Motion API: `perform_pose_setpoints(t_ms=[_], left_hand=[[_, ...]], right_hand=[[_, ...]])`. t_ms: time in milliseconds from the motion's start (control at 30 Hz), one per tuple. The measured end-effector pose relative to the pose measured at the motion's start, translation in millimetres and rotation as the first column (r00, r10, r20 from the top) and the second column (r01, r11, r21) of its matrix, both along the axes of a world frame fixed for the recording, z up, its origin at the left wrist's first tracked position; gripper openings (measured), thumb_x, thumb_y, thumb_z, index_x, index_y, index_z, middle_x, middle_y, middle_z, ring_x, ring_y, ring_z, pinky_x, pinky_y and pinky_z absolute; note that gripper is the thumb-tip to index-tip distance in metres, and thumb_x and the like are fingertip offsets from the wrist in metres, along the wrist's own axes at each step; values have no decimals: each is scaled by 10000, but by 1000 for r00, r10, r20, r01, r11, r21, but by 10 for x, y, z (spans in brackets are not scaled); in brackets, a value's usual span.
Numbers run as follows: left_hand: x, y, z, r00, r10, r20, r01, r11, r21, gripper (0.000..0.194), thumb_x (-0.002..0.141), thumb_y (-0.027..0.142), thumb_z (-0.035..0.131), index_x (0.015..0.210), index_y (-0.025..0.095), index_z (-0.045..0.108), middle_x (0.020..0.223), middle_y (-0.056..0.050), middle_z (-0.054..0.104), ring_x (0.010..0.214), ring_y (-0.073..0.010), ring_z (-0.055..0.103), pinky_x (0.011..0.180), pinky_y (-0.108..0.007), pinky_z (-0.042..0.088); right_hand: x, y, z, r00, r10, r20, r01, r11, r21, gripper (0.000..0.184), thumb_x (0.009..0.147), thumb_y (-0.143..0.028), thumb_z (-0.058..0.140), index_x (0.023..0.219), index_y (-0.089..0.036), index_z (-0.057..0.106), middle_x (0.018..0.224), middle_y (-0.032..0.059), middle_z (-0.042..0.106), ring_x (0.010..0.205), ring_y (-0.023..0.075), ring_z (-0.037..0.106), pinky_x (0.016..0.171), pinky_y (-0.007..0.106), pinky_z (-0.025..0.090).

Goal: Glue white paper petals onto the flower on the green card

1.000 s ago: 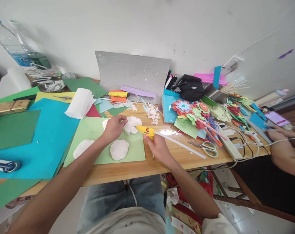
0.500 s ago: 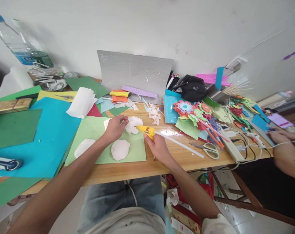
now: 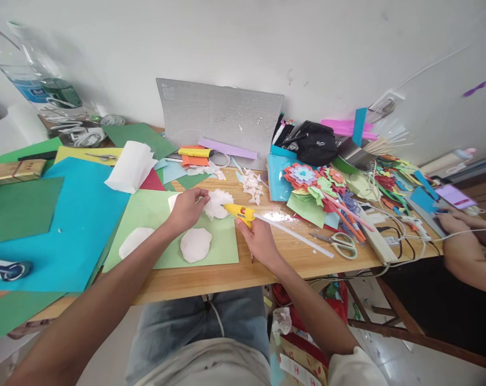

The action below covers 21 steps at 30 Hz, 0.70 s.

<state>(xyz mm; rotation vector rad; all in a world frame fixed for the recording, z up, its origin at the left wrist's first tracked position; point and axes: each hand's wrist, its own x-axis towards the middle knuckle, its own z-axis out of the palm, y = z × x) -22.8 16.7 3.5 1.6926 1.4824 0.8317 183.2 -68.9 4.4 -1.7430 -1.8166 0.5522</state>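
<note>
The right hand (image 3: 262,242) grips the yellow glue gun (image 3: 245,213), nozzle close to the ruffled white flower (image 3: 218,205) at the green sheet's (image 3: 223,247) far right corner. The left hand (image 3: 186,210) bunches beside the flower; whether it pinches it, I cannot tell. A slipping, hot nozzle could burn it.

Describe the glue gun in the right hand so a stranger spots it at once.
Find the gray mat against the wall, then drop to the pale green sheet. At its right edge, the right hand holds the glue gun. Its bright yellow body and long pale stick jutting behind set it apart from the ruffled white paper at its tip.
</note>
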Motion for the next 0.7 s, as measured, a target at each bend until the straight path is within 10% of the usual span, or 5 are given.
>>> perform_pose_setpoints(t_ms=[700], left_hand=[[-3, -12, 16, 1000, -14, -2, 14, 996, 84, 180, 829, 360, 541, 766, 207, 613, 1154, -67, 679, 987, -236, 625, 915, -370, 455]], right_hand=[[107, -67, -8, 899, -135, -416, 121, 991, -59, 448, 879, -563, 484, 879, -151, 659, 569, 1, 576, 497, 145, 518, 544, 268, 422]])
